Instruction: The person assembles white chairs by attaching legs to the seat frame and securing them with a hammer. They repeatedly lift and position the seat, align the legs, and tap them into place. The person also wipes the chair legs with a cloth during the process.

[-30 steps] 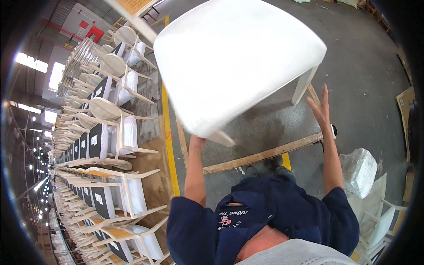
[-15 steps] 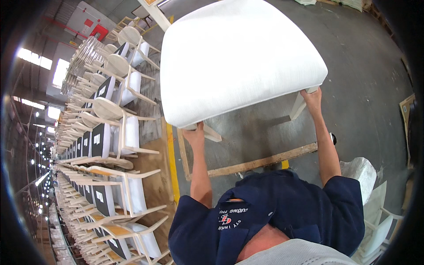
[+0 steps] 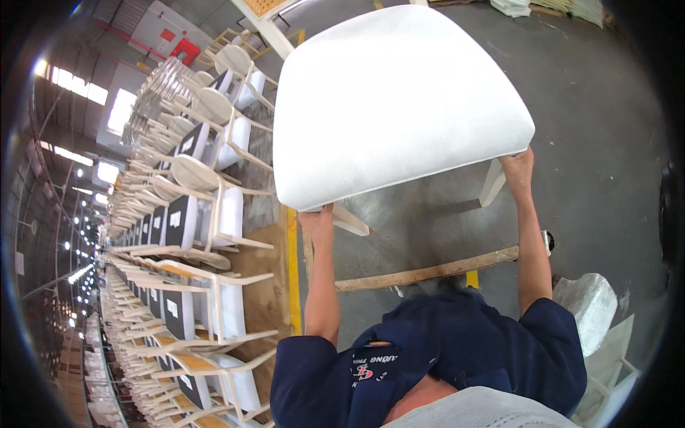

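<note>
A chair with a wide white upholstered seat (image 3: 403, 100) fills the space in front of me, its seat facing up. Pale wooden legs (image 3: 492, 184) show below the near edge. My left hand (image 3: 319, 222) is closed around the near left corner, its fingers partly hidden beneath the seat. At the near right corner my right hand (image 3: 519, 170) grips in the same way, beside a leg. Both forearms reach forward, and the fingertips are mostly out of sight under the seat.
Long rows of pale wooden chairs (image 3: 232, 214) with white seats stand at the left, beyond a yellow floor line (image 3: 294, 278). A wooden-edged frame (image 3: 428, 272) lies between me and the chair. A wrapped whitish bundle (image 3: 589, 310) is at my right. A woven panel (image 3: 267, 6) shows at the top.
The whole view has shifted, so the chair and rows sit further right and slightly lower. Both hands keep their hold at the seat's near corners.
</note>
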`<action>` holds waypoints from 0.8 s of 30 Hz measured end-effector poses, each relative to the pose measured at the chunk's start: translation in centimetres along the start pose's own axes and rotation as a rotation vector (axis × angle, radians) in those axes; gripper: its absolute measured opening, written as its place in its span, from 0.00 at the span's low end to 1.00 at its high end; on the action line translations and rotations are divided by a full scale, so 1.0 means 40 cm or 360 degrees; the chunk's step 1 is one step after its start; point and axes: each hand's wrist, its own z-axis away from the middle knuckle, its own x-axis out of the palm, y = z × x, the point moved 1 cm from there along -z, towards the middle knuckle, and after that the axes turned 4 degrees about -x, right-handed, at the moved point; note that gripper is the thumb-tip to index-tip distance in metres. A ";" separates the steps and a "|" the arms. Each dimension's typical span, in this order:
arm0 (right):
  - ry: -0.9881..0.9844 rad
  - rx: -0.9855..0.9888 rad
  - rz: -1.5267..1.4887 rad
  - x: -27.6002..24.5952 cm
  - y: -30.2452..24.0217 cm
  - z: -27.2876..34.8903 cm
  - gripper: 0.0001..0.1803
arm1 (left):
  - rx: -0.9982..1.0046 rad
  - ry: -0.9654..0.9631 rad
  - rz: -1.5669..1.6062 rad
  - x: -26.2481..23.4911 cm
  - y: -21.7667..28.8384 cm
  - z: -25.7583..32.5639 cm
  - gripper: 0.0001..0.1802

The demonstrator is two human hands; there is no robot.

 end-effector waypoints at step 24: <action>-0.0051 -0.0275 -0.0161 0.004 0.004 -0.008 0.24 | 0.0018 0.0247 0.0057 0.053 -0.063 0.006 0.21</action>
